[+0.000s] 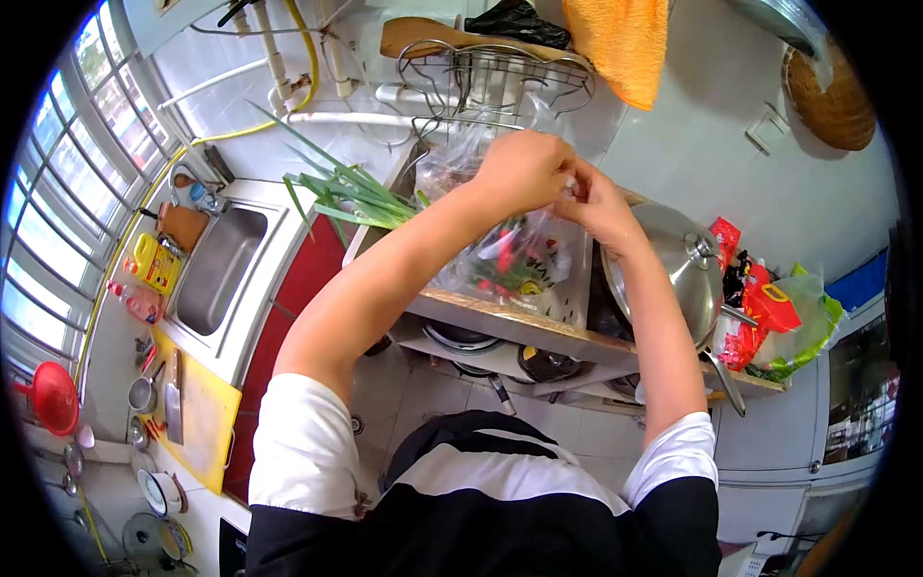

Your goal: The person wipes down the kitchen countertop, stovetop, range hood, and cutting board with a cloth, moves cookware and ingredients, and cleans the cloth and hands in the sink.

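Note:
Above the drawer-like counter, my left hand (527, 171) and my right hand (601, 213) meet with fingers closed. Between them they pinch the gathered top of a clear plastic bag (461, 269). Red and green pieces, possibly chillies, show through the plastic; dark print is visible on it. My left forearm covers part of the bag. Long green onions (361, 197) lie to the left of it, under the left arm's far side. To the right, beside my right wrist, stands a steel pot with a lid (678, 260).
A wire rack (500, 72) and an orange towel (620, 43) are at the back. Left are a sink (223, 269), a yellow cutting board (207, 423) and a knife (173, 399) on it. Red packets (769, 298) lie right of the pot, whose handle juts forward.

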{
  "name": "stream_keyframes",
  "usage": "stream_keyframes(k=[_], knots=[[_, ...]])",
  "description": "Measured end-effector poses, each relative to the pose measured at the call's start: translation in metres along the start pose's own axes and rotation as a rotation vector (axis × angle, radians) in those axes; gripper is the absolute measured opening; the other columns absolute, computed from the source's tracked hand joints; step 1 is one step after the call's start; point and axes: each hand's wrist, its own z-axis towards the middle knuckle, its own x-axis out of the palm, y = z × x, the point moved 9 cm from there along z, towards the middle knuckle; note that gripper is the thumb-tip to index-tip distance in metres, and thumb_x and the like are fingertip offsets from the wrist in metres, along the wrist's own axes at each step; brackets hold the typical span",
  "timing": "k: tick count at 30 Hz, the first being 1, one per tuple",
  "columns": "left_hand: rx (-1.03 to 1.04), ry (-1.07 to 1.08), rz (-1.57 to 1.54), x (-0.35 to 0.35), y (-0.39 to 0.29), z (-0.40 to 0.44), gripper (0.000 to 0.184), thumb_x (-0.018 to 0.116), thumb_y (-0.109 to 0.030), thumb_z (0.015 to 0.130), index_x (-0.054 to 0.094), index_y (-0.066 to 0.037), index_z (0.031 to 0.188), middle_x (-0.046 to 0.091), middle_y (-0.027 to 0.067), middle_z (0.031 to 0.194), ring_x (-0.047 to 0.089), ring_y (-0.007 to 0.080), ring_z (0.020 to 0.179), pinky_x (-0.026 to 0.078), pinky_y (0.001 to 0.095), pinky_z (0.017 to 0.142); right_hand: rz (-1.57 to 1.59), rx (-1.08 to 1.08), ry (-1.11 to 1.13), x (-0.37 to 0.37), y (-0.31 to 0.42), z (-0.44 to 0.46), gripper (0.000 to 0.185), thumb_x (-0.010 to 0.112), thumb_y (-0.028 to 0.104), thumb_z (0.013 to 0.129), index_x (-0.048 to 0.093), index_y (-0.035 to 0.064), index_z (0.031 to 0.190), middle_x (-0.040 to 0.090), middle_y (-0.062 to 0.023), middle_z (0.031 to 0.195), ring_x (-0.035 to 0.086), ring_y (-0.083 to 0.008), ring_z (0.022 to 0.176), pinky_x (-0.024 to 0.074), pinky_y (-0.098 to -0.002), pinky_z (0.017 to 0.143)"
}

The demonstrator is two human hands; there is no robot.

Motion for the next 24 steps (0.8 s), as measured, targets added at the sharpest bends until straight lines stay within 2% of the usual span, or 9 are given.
stream_keyframes(k=[2, 5, 8, 11, 14, 18, 21, 23, 24], knots=[[-0.065, 0.016, -0.064, -0.005, 0.006, 0.003, 0.016, 0.063, -0.02, 0.076, 0.068, -0.008, 0.086, 0.066, 0.0119, 0.074, 0.064, 0.0303, 0.074, 0.05, 0.0392, 0.064, -0.095, 0.105, 0.019, -0.004, -0.016, 0.009, 0.042, 0.061, 0.001, 0.082, 0.054, 0.003, 0.123, 0.062, -0.0021, 0.096, 0.059, -0.0092, 0.079, 0.0514, -0.0245, 0.075], [-0.001, 0.153, -0.392, -0.007, 0.012, 0.0, 0.026, 0.07, -0.018, 0.078, 0.068, -0.004, 0.1, 0.067, 0.0081, 0.077, 0.062, 0.0126, 0.071, 0.049, 0.0275, 0.064, -0.046, 0.004, -0.034, -0.012, 0.007, 0.002, 0.034, 0.055, -0.001, 0.083, 0.055, -0.0005, 0.117, 0.064, -0.0031, 0.087, 0.061, -0.0107, 0.07, 0.0517, -0.0246, 0.066], [-0.114, 0.077, -0.552, -0.028, 0.041, -0.021, 0.028, 0.069, -0.015, 0.08, 0.067, -0.002, 0.105, 0.067, 0.0062, 0.083, 0.06, 0.0097, 0.074, 0.048, 0.0255, 0.066, -0.02, 0.037, -0.032, -0.009, -0.007, 0.0, 0.032, 0.053, -0.001, 0.081, 0.058, -0.0014, 0.113, 0.065, -0.0039, 0.082, 0.062, -0.0116, 0.067, 0.0508, -0.0251, 0.062], [-0.231, 0.008, -0.61, -0.043, 0.068, -0.06, 0.026, 0.068, -0.015, 0.083, 0.066, 0.0, 0.104, 0.067, 0.0052, 0.087, 0.06, 0.0094, 0.077, 0.049, 0.0251, 0.071, -0.597, 0.042, 0.015, 0.0, -0.036, -0.001, 0.027, 0.057, 0.001, 0.078, 0.065, 0.0049, 0.103, 0.066, -0.0089, 0.074, 0.065, -0.0135, 0.067, 0.0495, -0.0296, 0.061], [-0.463, -0.133, -0.738, -0.05, 0.104, -0.129, 0.027, 0.067, -0.015, 0.085, 0.065, 0.002, 0.106, 0.067, 0.0038, 0.089, 0.059, 0.0086, 0.082, 0.048, 0.0241, 0.075, -0.864, 0.053, 0.03, 0.007, -0.04, -0.01, 0.024, 0.06, 0.013, 0.078, 0.065, 0.0081, 0.102, 0.067, -0.0104, 0.075, 0.065, -0.0282, 0.07, 0.0493, -0.0388, 0.063], [-0.725, -0.338, -0.83, -0.061, 0.12, -0.252, 0.025, 0.065, -0.012, 0.088, 0.062, 0.002, 0.109, 0.066, 0.0047, 0.092, 0.06, 0.0098, 0.081, 0.049, 0.0236, 0.075, -0.989, -0.006, 0.065, 0.004, -0.038, -0.017, 0.023, 0.059, 0.017, 0.08, 0.066, 0.0105, 0.101, 0.067, -0.0104, 0.081, 0.063, -0.0319, 0.074, 0.0495, -0.0413, 0.068], [-0.967, -0.581, -0.835, -0.056, 0.117, -0.359, 0.023, 0.065, -0.012, 0.088, 0.062, 0.001, 0.106, 0.065, 0.0036, 0.089, 0.059, 0.0097, 0.078, 0.048, 0.0233, 0.07, -1.164, -0.255, 0.029, 0.014, -0.014, -0.023, 0.023, 0.061, 0.018, 0.079, 0.066, 0.0123, 0.101, 0.065, -0.0107, 0.088, 0.064, -0.0299, 0.077, 0.0495, -0.0406, 0.07], [-1.114, -0.764, -0.76, -0.046, 0.103, -0.434, 0.022, 0.064, -0.011, 0.087, 0.062, 0.0, 0.105, 0.064, 0.0022, 0.087, 0.057, 0.008, 0.074, 0.046, 0.0218, 0.066, -1.211, -0.772, -0.338, 0.028, 0.048, -0.045, 0.025, 0.064, 0.021, 0.078, 0.066, 0.0132, 0.101, 0.063, -0.0101, 0.097, 0.063, -0.0286, 0.081, 0.0494, -0.0402, 0.072], [-1.17, -0.825, -0.731, -0.031, 0.097, -0.478, 0.021, 0.062, -0.011, 0.087, 0.061, -0.001, 0.105, 0.063, 0.0017, 0.087, 0.057, 0.0083, 0.074, 0.044, 0.0214, 0.065, -1.195, -0.795, -0.321, 0.041, 0.05, -0.042, 0.025, 0.064, 0.021, 0.078, 0.066, 0.0132, 0.101, 0.063, -0.0101, 0.097, 0.063, -0.0286, 0.081, 0.0494, -0.0402, 0.072]])
